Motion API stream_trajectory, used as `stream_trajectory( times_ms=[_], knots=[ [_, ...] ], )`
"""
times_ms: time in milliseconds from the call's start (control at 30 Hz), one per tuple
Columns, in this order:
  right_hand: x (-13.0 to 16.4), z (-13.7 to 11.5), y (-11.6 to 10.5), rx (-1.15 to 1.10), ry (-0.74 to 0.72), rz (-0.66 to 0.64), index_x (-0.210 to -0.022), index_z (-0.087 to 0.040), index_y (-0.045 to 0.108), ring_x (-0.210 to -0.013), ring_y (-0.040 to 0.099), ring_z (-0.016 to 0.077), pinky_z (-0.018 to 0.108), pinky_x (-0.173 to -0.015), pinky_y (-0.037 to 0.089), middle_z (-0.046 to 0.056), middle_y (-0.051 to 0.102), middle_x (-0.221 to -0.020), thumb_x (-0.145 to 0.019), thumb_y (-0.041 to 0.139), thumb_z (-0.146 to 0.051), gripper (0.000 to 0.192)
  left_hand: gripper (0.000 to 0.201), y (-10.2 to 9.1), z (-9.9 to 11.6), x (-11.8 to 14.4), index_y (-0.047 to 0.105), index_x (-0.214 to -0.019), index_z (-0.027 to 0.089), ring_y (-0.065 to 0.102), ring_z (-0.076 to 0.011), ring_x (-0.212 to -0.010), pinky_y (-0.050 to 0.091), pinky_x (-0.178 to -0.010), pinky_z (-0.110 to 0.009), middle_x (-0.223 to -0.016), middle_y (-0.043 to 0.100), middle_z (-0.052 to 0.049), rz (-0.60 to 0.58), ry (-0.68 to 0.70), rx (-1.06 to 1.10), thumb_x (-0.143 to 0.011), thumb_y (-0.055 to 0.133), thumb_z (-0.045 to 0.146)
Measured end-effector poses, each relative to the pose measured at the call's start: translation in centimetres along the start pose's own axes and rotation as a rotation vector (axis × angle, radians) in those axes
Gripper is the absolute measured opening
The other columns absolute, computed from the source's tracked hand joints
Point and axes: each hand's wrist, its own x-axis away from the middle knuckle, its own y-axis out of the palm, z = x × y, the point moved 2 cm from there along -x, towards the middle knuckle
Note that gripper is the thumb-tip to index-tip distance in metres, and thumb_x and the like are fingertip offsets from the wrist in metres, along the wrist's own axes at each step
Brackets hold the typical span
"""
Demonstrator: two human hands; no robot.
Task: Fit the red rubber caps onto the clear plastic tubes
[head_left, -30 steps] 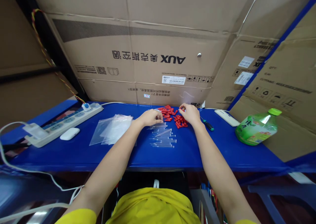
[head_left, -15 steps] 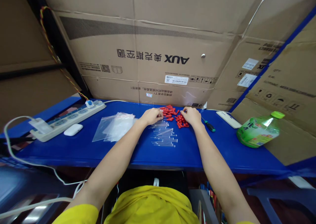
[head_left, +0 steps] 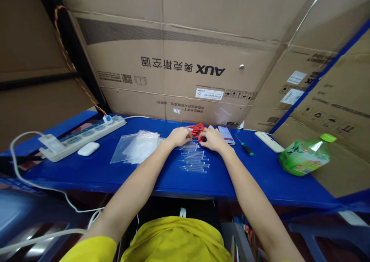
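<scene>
Several small red cap-like pieces (head_left: 197, 128) lie heaped between my hands on the blue tabletop (head_left: 173, 181). My left hand (head_left: 182, 136) rests at the heap's left side with its fingers curled; whatever they may hold is hidden. From the right, my right hand (head_left: 213, 138) bends its fingers round the near edge of the heap, fingertips against red pieces and covering some of them. Closer to me, thin clear plastic tubes (head_left: 194, 164) lie in a loose row, the far ones beside my left hand.
Clear zip bags (head_left: 138, 148) lie left of my left arm. Farther left are a white earbud case (head_left: 88, 149) and a power strip (head_left: 86, 136). To the right are a phone (head_left: 226, 135), a screwdriver (head_left: 246, 148), a white slab (head_left: 269, 141) and a green bottle (head_left: 305, 156). Cardboard (head_left: 179, 42) walls the back.
My right hand has moved left over the red pieces, and the scattered ones on the right are now gathered or covered. The phone behind it has come into view. My left hand stays nearly in place.
</scene>
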Motion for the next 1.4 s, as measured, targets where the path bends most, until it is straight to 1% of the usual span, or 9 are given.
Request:
stream_trajectory(
  times_ms=[100, 233, 400, 500, 600, 733, 900, 1167, 1400],
  knots=[
    [0.0, -0.3, 0.5, 0.046, 0.007, -0.037, -0.104, -0.023, 0.076, -0.113, 0.052, 0.0284, 0.038, -0.090, 0.040, 0.010, 0.071, -0.115, -0.091, 0.068, -0.025, 0.015, 0.018, 0.1, -0.1, 0.0, 0.080, -0.099, 0.023, 0.073, -0.0238, -0.101, 0.052, -0.085, -0.030, -0.108, 0.080, -0.005, -0.001, 0.013, -0.011, -0.093, 0.063, 0.027],
    [-0.2, -0.7, 0.4, 0.091, -0.015, -0.024, -0.101, -0.020, 0.073, -0.114, 0.053, 0.0295, 0.039, -0.091, 0.040, 0.011, 0.070, -0.113, -0.092, 0.065, -0.023, 0.012, 0.021, -0.2, 0.2, 0.1, 0.079, -0.100, 0.023, 0.072, -0.0235, -0.098, 0.052, -0.083, -0.030, -0.105, 0.078, -0.007, 0.006, 0.032, -0.021, -0.096, 0.062, 0.035],
    [-0.2, -1.0, -0.4, 0.038, -0.029, 0.102, -0.103, -0.020, 0.066, -0.106, 0.057, 0.0275, 0.036, -0.088, 0.038, 0.010, 0.071, -0.109, -0.094, 0.061, -0.026, 0.012, 0.029, -0.5, 0.8, 0.2, 0.075, -0.108, 0.022, 0.069, -0.0226, -0.105, 0.052, -0.087, -0.030, -0.117, 0.071, -0.009, 0.111, 0.125, 0.008, -0.103, 0.054, 0.040],
    [-0.1, -1.2, -0.8, 0.001, -0.001, 0.184, -0.110, -0.020, 0.064, -0.100, 0.060, 0.0261, 0.035, -0.086, 0.038, 0.010, 0.072, -0.105, -0.098, 0.057, -0.028, 0.017, 0.033, -0.6, 1.1, 0.1, 0.070, -0.117, 0.019, 0.067, -0.0241, -0.113, 0.051, -0.093, -0.032, -0.120, 0.071, -0.011, 0.155, 0.138, 0.046, -0.108, 0.043, 0.037],
    [0.0, -1.6, -0.9, 0.008, 0.015, 0.223, -0.119, -0.019, 0.063, -0.104, 0.062, 0.0266, 0.035, -0.088, 0.039, 0.011, 0.073, -0.112, -0.102, 0.053, -0.033, 0.024, 0.035, -0.6, 1.4, 0.1, 0.064, -0.122, 0.019, 0.070, -0.0245, -0.111, 0.051, -0.091, -0.033, -0.123, 0.073, -0.012, 0.150, 0.110, 0.104, -0.110, 0.035, 0.034],
    [0.0, -2.3, -0.9, 0.061, 0.030, 0.186, -0.118, -0.018, 0.065, -0.109, 0.063, 0.0261, 0.033, -0.090, 0.041, 0.013, 0.073, -0.117, -0.107, 0.045, -0.033, 0.028, 0.038, -0.8, 1.7, 0.1, 0.064, -0.117, 0.020, 0.073, -0.0262, -0.102, 0.051, -0.083, -0.033, -0.113, 0.077, -0.012, 0.131, 0.024, 0.084, -0.111, 0.031, 0.038],
    [0.0, -2.8, -0.8, 0.119, 0.048, 0.159, -0.124, -0.016, 0.061, -0.113, 0.063, 0.0254, 0.031, -0.091, 0.042, 0.015, 0.072, -0.124, -0.108, 0.041, -0.033, 0.031, 0.040, -1.2, 1.7, 0.2, 0.066, -0.114, 0.022, 0.074, -0.0267, -0.097, 0.050, -0.081, -0.033, -0.106, 0.078, -0.011, 0.114, -0.007, 0.047, -0.111, 0.032, 0.041],
    [-0.1, -3.0, -0.4, 0.197, 0.058, 0.153, -0.121, -0.016, 0.060, -0.111, 0.065, 0.0247, 0.030, -0.086, 0.044, 0.015, 0.073, -0.122, -0.109, 0.035, -0.030, 0.031, 0.043, -0.7, 0.7, -0.4, 0.070, -0.119, 0.024, 0.074, -0.0245, -0.099, 0.051, -0.085, -0.032, -0.114, 0.078, -0.010, 0.138, 0.035, 0.075, -0.111, 0.032, 0.042],
    [-0.5, -3.9, -0.2, 0.196, 0.139, 0.114, -0.120, -0.014, 0.058, -0.108, 0.068, 0.0270, 0.031, -0.084, 0.047, 0.016, 0.074, -0.119, -0.107, 0.035, -0.028, 0.030, 0.041, -0.1, 0.6, -0.8, 0.071, -0.108, 0.022, 0.073, -0.0225, -0.096, 0.051, -0.085, -0.030, -0.105, 0.078, -0.010, 0.155, 0.080, 0.165, -0.110, 0.034, 0.039]
  ],
)
